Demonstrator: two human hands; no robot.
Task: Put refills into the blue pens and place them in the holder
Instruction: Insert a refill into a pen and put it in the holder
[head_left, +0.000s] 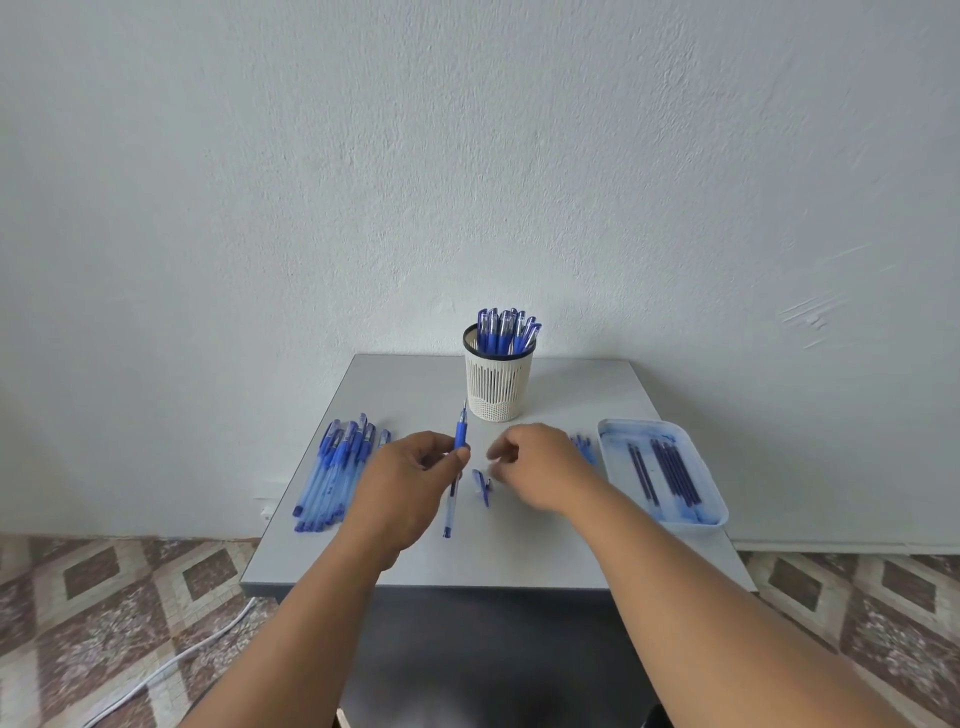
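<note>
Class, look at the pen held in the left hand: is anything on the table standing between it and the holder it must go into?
Nothing visible does. The left hand holds the pen tip up, and bare table lies between it and the holder. The holder already has pens standing in it, crowding its opening.

Two bare forearms reach in from the bottom edge, with no sleeves showing anywhere along them. The left hand (410, 486) and the right hand (543, 465) wear no gloves, and no rings, watch or bands show on fingers or wrists.
</note>
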